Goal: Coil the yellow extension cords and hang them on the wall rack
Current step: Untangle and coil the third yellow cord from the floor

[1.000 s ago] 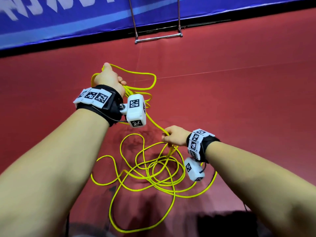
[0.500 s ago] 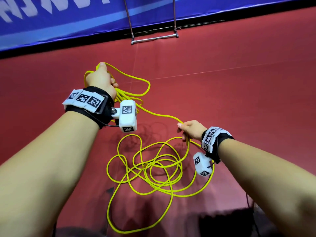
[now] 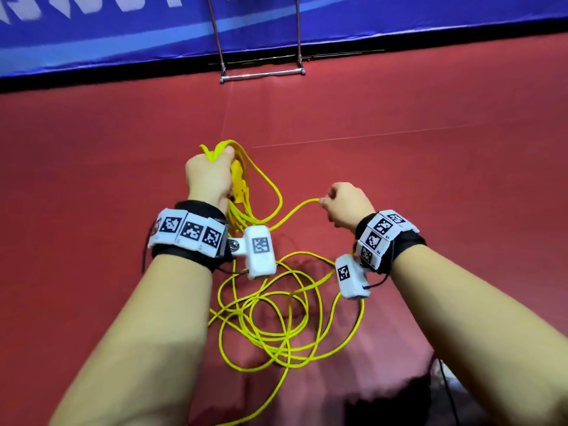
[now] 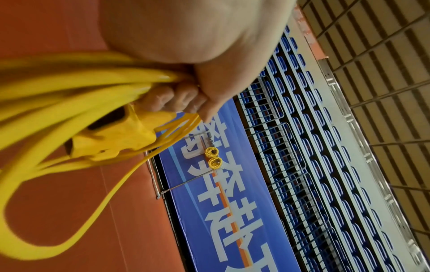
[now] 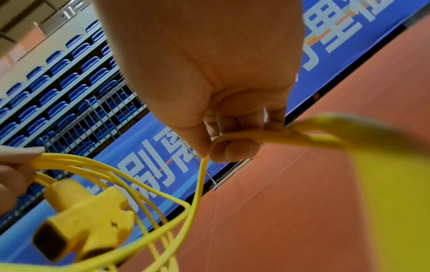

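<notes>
- Two hands are at work on one yellow extension cord (image 3: 278,329): the left hand (image 3: 209,176) is closed around a bundle of gathered loops (image 3: 238,179), with the cord's yellow socket block (image 5: 86,222) hanging just beside its fingers.
- A single strand (image 3: 295,212) is pinched by the right hand (image 3: 347,204) between thumb and fingertips, as the right wrist view shows.
- That strand is stretched between the hands, running down and toward the left hand, so its long axis lies roughly across the body.
- Most of the cord is left uncoiled, heaped in loose overlapping loops on the red floor (image 3: 430,179), below and between the forearms and nearer the right wrist.
- The coming move is judged to turn on this: the slack lies below the right hand, while the bundle is held up on the left, so the next loop would be carried leftward across to the gripping hand.
- A metal rack frame (image 3: 261,75) is seen ahead at the foot of the blue banner (image 3: 123,35), well apart from both hands; two small yellow coils (image 4: 213,157) are visible on it in the left wrist view.
- Coiling is judged partly done, and this cord is not yet hung.
</notes>
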`<state>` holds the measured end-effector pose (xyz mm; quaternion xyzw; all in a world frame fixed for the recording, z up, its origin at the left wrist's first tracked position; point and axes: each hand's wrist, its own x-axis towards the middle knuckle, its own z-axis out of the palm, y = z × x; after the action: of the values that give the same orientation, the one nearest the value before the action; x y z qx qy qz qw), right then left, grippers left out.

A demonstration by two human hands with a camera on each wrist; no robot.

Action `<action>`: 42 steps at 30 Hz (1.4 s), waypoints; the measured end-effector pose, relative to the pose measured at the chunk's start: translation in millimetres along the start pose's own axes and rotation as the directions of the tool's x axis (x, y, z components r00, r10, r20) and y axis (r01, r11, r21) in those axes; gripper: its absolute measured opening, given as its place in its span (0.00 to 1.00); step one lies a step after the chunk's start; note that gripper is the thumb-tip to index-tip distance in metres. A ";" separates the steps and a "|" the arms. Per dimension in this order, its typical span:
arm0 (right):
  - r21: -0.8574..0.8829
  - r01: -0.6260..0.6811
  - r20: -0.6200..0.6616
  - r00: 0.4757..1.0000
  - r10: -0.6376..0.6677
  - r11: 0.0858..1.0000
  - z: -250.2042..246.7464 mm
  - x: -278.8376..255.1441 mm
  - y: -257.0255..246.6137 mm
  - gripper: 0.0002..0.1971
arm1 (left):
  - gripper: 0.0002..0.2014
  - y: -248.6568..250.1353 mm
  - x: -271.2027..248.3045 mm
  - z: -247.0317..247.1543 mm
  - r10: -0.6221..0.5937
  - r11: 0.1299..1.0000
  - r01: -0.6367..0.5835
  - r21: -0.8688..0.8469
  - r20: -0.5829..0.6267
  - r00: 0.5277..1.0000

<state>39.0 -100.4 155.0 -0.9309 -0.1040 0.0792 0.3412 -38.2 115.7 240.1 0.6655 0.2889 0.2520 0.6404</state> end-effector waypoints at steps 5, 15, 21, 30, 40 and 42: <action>0.550 -0.064 0.038 0.998 0.051 0.833 -1.4 -8.6 -27.8 0.09 | 0.14 -21.2 -8.4 8.1 -0.034 0.999 0.035 -0.011 0.095 0.995; 0.604 0.127 0.369 0.831 -0.417 0.787 -3.0 -17.4 -70.5 0.21 | 0.16 -58.4 -26.5 20.1 -0.135 0.991 0.127 0.045 0.387 0.912; 0.409 0.368 0.314 0.803 -0.507 0.835 13.7 -21.1 -66.0 0.23 | 0.08 -62.1 -29.7 16.3 -0.156 0.983 0.178 -0.048 0.296 0.942; 0.007 0.496 0.167 0.855 -0.490 0.868 35.4 -25.1 -54.8 0.52 | 0.09 -60.2 -24.5 10.0 -0.211 0.958 0.209 -0.194 0.010 0.977; -0.358 0.448 0.393 0.868 -0.303 0.820 40.6 -7.7 13.7 0.31 | 0.16 -53.3 4.7 -33.2 -0.088 0.976 0.046 -0.211 -0.197 0.976; -0.438 0.382 0.447 0.878 -0.172 0.814 47.9 -11.9 27.2 0.29 | 0.13 -45.2 5.9 -37.8 -0.062 0.984 0.032 -0.177 -0.165 0.984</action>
<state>20.8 -93.9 102.1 -0.9270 -0.3237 0.1791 0.0609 -63.4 147.2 196.8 0.5763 0.3351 0.3169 0.6746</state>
